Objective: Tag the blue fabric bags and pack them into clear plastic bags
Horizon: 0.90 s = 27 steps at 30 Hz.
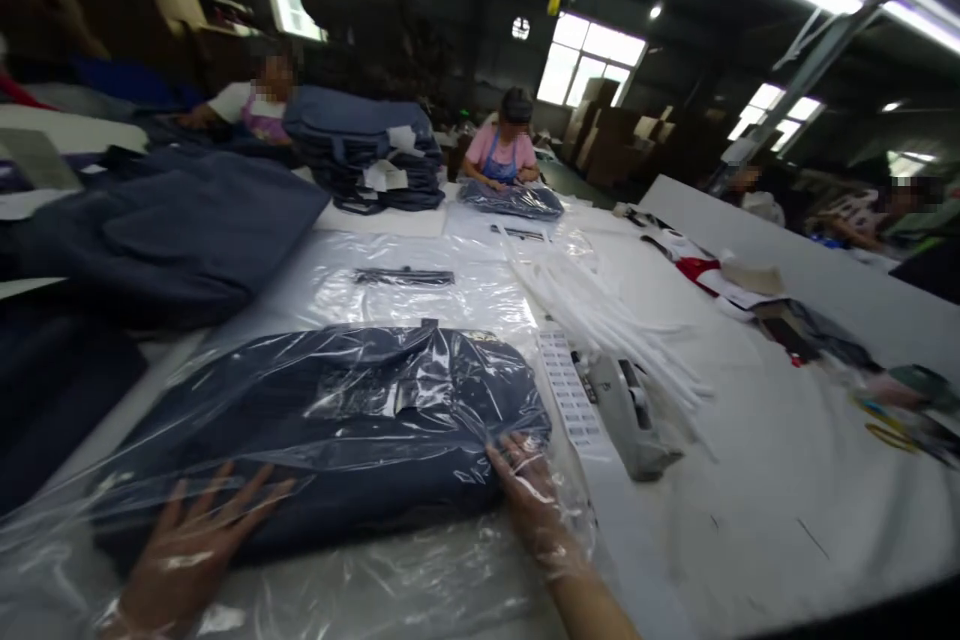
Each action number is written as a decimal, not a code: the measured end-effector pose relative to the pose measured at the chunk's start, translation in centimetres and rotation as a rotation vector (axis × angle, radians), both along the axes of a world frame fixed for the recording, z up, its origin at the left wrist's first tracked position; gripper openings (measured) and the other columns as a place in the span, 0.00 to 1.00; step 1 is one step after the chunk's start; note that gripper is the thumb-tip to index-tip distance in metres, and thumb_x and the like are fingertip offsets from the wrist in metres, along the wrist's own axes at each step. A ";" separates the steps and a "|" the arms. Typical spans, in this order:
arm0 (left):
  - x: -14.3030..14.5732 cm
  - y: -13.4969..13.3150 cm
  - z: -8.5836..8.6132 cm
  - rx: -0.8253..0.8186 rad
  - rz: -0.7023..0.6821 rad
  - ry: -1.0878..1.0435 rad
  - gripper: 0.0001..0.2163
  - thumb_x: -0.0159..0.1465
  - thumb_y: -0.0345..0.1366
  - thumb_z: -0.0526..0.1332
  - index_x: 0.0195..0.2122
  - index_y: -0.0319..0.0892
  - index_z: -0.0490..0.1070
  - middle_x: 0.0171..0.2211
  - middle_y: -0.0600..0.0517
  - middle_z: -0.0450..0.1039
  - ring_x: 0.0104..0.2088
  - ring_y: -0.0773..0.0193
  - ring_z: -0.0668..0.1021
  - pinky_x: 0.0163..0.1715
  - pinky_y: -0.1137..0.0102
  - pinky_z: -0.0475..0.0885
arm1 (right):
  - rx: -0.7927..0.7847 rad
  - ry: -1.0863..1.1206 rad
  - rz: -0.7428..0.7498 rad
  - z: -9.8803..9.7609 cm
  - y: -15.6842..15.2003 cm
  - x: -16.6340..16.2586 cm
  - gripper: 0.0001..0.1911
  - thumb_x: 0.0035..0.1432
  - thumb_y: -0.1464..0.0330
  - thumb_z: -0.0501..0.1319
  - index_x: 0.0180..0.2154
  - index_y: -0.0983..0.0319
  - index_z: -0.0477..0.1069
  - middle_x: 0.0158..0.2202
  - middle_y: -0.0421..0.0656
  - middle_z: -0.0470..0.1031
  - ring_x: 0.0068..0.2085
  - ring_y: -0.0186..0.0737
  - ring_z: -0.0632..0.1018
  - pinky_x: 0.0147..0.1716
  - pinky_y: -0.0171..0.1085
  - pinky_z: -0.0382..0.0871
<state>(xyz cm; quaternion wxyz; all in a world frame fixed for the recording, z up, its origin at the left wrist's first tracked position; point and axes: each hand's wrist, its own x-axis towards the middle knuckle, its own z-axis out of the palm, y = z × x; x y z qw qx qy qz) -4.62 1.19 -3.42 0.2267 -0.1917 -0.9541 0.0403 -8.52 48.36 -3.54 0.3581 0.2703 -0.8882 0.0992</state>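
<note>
Both hands inside clear crinkly poly bag (420, 580) w/ folded navy garment (337, 420), center of white table (750, 480). Left hand (187, 545) flat, fingers spread wide; right hand (536, 500) flat at garment's corner. Grey label gun (626, 410) just beside.

Only the person's two hands and a stretch of the right forearm show, at about 6 o'clock in the head view. The left hand (184, 545), toward 7 o'clock, is bare, with no glove, ring or watch to be seen. The right hand (536, 505), toward 5 o'clock, is likewise bare, and the forearm behind it carries no sleeve as far as it shows
</note>
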 end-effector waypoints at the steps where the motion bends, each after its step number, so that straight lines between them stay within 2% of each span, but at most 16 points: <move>1: 0.2 0.4 -0.1 -0.009 0.031 0.037 0.36 0.61 0.23 0.47 0.63 0.72 0.40 0.57 0.57 0.66 0.55 0.40 0.69 0.52 0.35 0.58 | 0.030 0.002 0.011 -0.4 0.3 0.1 0.30 0.59 0.78 0.47 0.61 0.54 0.59 0.53 0.44 0.71 0.57 0.42 0.69 0.54 0.46 0.68; 3: 0.6 1.1 -0.5 -0.020 0.071 0.088 0.34 0.63 0.22 0.48 0.62 0.70 0.48 0.57 0.57 0.66 0.57 0.43 0.68 0.54 0.39 0.58 | 0.017 -0.028 -0.071 -1.4 1.0 0.0 0.31 0.58 0.72 0.50 0.64 0.61 0.51 0.56 0.51 0.68 0.57 0.49 0.69 0.52 0.50 0.69; 5: 0.8 1.6 -0.8 -0.002 0.102 0.122 0.29 0.63 0.23 0.52 0.59 0.66 0.60 0.56 0.55 0.68 0.58 0.44 0.67 0.56 0.40 0.56 | 0.025 -0.047 -0.154 -2.3 1.2 -0.5 0.38 0.55 0.63 0.56 0.64 0.66 0.48 0.57 0.59 0.65 0.58 0.63 0.65 0.50 0.61 0.66; 7: 0.8 1.7 -1.2 0.018 0.125 0.159 0.27 0.63 0.23 0.54 0.55 0.64 0.65 0.55 0.55 0.70 0.58 0.45 0.67 0.57 0.39 0.54 | 0.087 -0.048 -0.133 -2.9 0.1 -1.1 0.43 0.51 0.57 0.59 0.65 0.65 0.48 0.56 0.62 0.65 0.58 0.72 0.63 0.50 0.68 0.62; 9: 0.9 1.8 -1.4 0.013 0.131 0.171 0.26 0.63 0.23 0.55 0.56 0.64 0.64 0.54 0.55 0.70 0.58 0.46 0.67 0.57 0.38 0.53 | 0.154 -0.075 -0.018 -2.7 -2.5 -1.3 0.44 0.51 0.57 0.61 0.66 0.60 0.46 0.57 0.59 0.65 0.59 0.71 0.64 0.52 0.68 0.59; 12: 1.0 1.9 -1.3 0.008 0.142 0.167 0.25 0.65 0.26 0.56 0.57 0.65 0.62 0.55 0.57 0.69 0.58 0.48 0.66 0.58 0.39 0.53 | 0.194 -0.200 0.131 -1.2 -8.0 -0.6 0.47 0.50 0.63 0.62 0.67 0.54 0.41 0.63 0.52 0.60 0.60 0.63 0.65 0.55 0.61 0.61; 15: 1.2 1.5 -0.9 0.015 0.127 0.152 0.24 0.64 0.28 0.57 0.57 0.64 0.63 0.55 0.57 0.69 0.59 0.47 0.66 0.58 0.39 0.51 | 0.248 -0.350 0.196 0.5 -12.3 -0.1 0.49 0.46 0.64 0.65 0.66 0.52 0.45 0.66 0.49 0.53 0.62 0.64 0.61 0.57 0.60 0.59; 18: 2.5 0.8 -0.6 -0.020 0.112 0.102 0.29 0.61 0.23 0.56 0.57 0.65 0.62 0.57 0.56 0.67 0.61 0.45 0.62 0.58 0.37 0.48 | 0.304 -0.452 0.230 0.2 -13.4 -0.3 0.45 0.48 0.64 0.66 0.65 0.47 0.49 0.67 0.47 0.49 0.64 0.65 0.58 0.59 0.66 0.53; 21: 6.0 1.3 -0.3 -0.018 0.154 0.109 0.31 0.58 0.21 0.53 0.57 0.61 0.64 0.59 0.57 0.65 0.63 0.45 0.59 0.59 0.45 0.55 | 0.323 -0.513 0.257 -1.7 -12.6 -0.5 0.43 0.52 0.64 0.64 0.64 0.42 0.46 0.68 0.44 0.44 0.65 0.63 0.56 0.58 0.68 0.52; 22: 7.4 1.9 0.0 -0.009 0.114 0.131 0.29 0.58 0.22 0.52 0.56 0.57 0.66 0.59 0.57 0.65 0.63 0.46 0.59 0.59 0.48 0.57 | 0.323 -0.527 0.268 -2.2 -12.4 -0.5 0.43 0.53 0.64 0.64 0.64 0.41 0.45 0.68 0.44 0.42 0.65 0.63 0.55 0.58 0.68 0.52; 24: 9.5 3.7 0.8 0.001 -0.118 0.184 0.23 0.61 0.27 0.52 0.54 0.56 0.69 0.58 0.60 0.66 0.62 0.54 0.60 0.61 0.55 0.57 | 0.315 -0.541 0.275 -2.6 -12.1 -0.5 0.43 0.53 0.63 0.64 0.64 0.41 0.44 0.68 0.43 0.38 0.66 0.62 0.52 0.59 0.68 0.51; 26: 9.8 6.0 2.1 -0.010 -0.288 0.162 0.20 0.63 0.35 0.55 0.57 0.57 0.66 0.59 0.59 0.64 0.62 0.57 0.62 0.61 0.60 0.60 | 0.303 -0.530 0.267 -2.4 -12.3 -0.3 0.43 0.54 0.63 0.64 0.64 0.41 0.44 0.69 0.43 0.36 0.67 0.60 0.50 0.60 0.66 0.48; 27: 9.1 7.0 2.7 -0.016 -0.294 0.116 0.23 0.62 0.39 0.58 0.59 0.56 0.62 0.60 0.56 0.63 0.61 0.56 0.63 0.59 0.59 0.63 | 0.298 -0.521 0.258 -2.1 -12.4 -0.2 0.43 0.54 0.63 0.64 0.64 0.41 0.44 0.69 0.43 0.36 0.67 0.60 0.49 0.61 0.66 0.47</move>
